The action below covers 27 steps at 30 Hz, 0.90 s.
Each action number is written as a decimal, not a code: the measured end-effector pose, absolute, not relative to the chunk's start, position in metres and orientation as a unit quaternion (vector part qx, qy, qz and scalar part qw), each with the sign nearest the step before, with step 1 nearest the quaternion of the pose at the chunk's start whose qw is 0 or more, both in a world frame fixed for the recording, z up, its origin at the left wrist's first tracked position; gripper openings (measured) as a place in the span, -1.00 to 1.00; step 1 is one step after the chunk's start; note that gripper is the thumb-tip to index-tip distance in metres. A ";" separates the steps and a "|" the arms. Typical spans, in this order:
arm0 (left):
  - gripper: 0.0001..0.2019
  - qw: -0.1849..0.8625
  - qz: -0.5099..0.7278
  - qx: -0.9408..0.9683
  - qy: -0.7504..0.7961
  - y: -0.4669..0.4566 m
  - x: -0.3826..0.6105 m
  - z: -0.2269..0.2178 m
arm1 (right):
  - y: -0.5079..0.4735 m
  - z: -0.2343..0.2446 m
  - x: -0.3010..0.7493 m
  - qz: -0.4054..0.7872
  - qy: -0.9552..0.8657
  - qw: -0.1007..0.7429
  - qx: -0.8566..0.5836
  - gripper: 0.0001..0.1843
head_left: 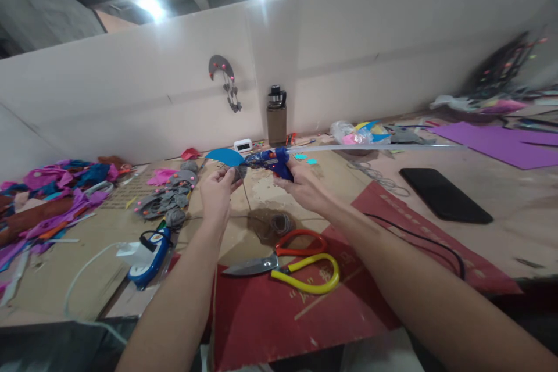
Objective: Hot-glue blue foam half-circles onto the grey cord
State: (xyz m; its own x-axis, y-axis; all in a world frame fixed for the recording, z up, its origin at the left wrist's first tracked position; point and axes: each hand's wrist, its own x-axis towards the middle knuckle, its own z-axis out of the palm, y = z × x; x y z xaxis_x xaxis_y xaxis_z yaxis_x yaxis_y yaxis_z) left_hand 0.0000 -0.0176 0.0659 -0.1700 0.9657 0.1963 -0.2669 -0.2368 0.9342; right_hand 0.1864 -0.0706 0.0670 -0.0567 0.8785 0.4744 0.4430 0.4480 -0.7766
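Note:
My left hand [217, 187] pinches a curved blue craft piece [224, 156], with a small grey piece [239, 172] at the fingertips. A thin grey cord [247, 197] hangs from there toward a small coil of yarn [281, 223] on the table. In my right hand [306, 183] is a blue glue gun [275, 158], its nozzle end close to the blue piece. A long clear glue stick [370, 147] sticks out of its back. Whether the nozzle touches the piece I cannot tell. Scissors [310, 272] with red and yellow handles lie below my hands.
A blue-and-white power strip [149, 258] and grey pieces with pink pins [168, 197] lie left, beyond them colourful scraps [56, 192]. A bottle [276, 122] stands at the wall. To the right are a black phone [444, 195], purple sheet [492, 139] and black cable [422, 235].

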 end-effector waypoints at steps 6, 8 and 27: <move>-0.81 0.477 0.657 0.432 0.394 -0.018 -0.001 0.067 | -0.072 0.069 0.187 0.210 -0.696 0.487 -0.485 -0.81; -0.81 0.478 0.658 0.431 0.392 -0.018 -0.001 0.068 | -0.071 0.069 0.188 0.210 -0.693 0.486 -0.489 -0.85; -0.81 0.509 0.672 0.388 0.372 -0.019 -0.002 0.073 | -0.066 0.066 0.195 0.325 -0.603 0.489 -0.540 -0.73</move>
